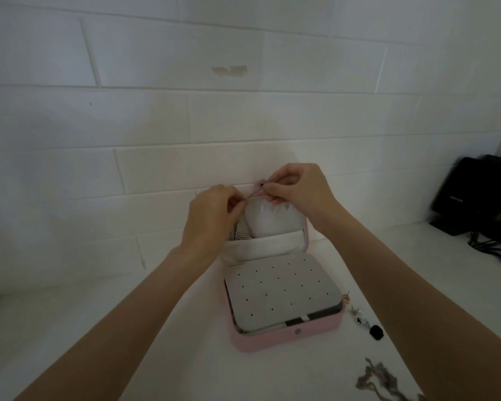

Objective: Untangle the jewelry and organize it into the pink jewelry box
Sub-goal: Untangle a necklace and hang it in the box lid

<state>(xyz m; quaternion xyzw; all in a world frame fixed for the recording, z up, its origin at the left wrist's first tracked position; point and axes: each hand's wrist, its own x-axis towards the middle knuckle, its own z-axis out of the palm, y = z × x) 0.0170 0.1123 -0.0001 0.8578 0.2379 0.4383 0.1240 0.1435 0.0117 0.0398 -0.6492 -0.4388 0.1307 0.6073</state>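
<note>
— Hands?
— Left hand and right hand both raised at the top edge of the upright lid, fingers pinched on a thin silvery chain stretched between them.
— Box?
— Open pink jewelry box near the white tabletop's far edge, against the wall; grey perforated earring panel lying flat inside.
— Elsewhere?
— Small earrings just right of the box; tangled chains toward the near right corner.
</note>
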